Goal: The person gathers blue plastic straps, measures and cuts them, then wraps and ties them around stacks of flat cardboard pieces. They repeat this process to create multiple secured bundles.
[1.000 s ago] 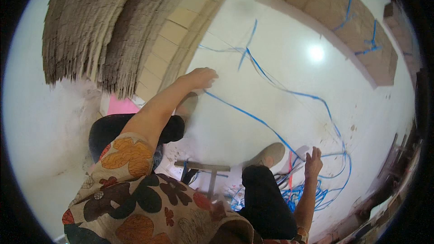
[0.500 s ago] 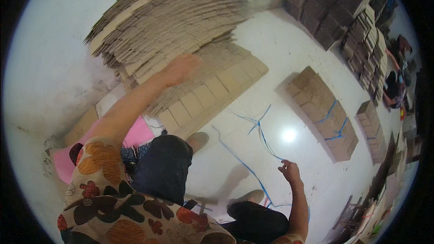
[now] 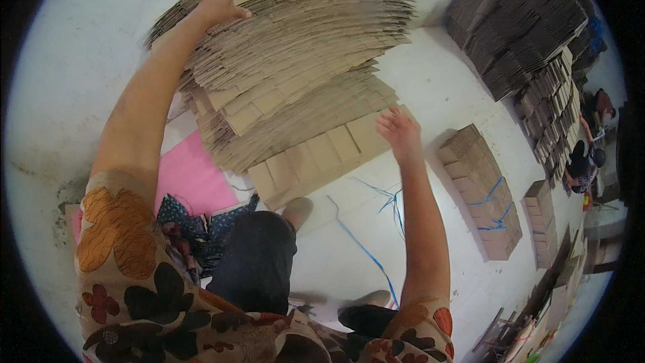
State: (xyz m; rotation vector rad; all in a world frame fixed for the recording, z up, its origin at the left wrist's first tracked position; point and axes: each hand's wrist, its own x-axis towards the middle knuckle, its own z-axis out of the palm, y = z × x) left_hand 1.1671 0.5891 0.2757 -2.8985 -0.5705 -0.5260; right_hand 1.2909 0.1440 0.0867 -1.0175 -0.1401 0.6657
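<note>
A tall pile of flat brown cardboard pieces [image 3: 295,33] stands against the wall in front of me. My left hand [image 3: 225,3] is over the upper left of this pile, thumb spread from the fingers, holding nothing I can see. Lower down, a row of cardboard pieces [image 3: 312,154] makes up the pile's near edge. Close to the right end of that row is my right hand [image 3: 401,133], its fingers loosely bent and apart with nothing visible in them. Blue strap [image 3: 366,249] lies on the white floor between my feet and the pile, with another knotted piece [image 3: 390,196] partly behind my right forearm.
Two strapped cardboard bundles, a large one [image 3: 480,191] and a smaller one [image 3: 541,222], lie to the right. Taller cardboard stacks [image 3: 517,20] stand at the far right. Beyond them a person [image 3: 583,165] is bent low. A pink sheet [image 3: 191,175] is by my left knee.
My left hand has risen forward to the upper part of the pile. My right hand has let go of the blue strap and moved up toward the pile's right end.
</note>
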